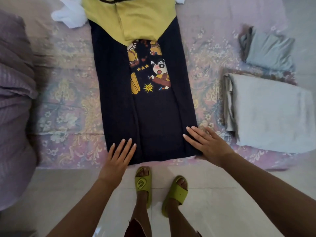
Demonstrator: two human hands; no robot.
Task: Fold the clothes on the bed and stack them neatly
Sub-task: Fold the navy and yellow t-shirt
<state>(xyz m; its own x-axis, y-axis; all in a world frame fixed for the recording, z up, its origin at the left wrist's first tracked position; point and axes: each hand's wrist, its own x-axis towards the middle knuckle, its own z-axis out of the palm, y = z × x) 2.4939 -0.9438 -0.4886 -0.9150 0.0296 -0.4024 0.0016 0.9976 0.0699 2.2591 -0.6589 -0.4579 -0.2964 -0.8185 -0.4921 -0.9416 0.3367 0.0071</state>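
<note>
At the far left I see a purple quilt (15, 93) bunched up along the edge of the bed (65, 103), which wears a pink flowered sheet. Past it, near the top, a crumpled white cloth (68, 16) lies just beside the dark shirt, partly tucked under yellow fabric.

My left hand (118, 158) lies flat on the near left corner of the dark shirt (116, 93), fingers (125, 147) straight and slightly spread, pinching nothing. The shirt sits in the middle of the bed, running away from me, both sides folded inward so a cartoon print (152, 71) shows in the gap between the flaps. Its yellow sleeves (136, 19) are folded in over the top end. The near hem reaches the bed's edge.

My right hand (208, 144) presses the near right corner, fingers straight and fanned out, palm partly over the sheet.

Below, my feet stand on the tiled floor (222, 202) in green sandals (176, 194), close against the bed.

To the right, well apart from the shirt, lie two folded items: a grey-blue garment (268, 48) farther off and a larger pale grey one (270, 113) nearer, almost touching one another.
</note>
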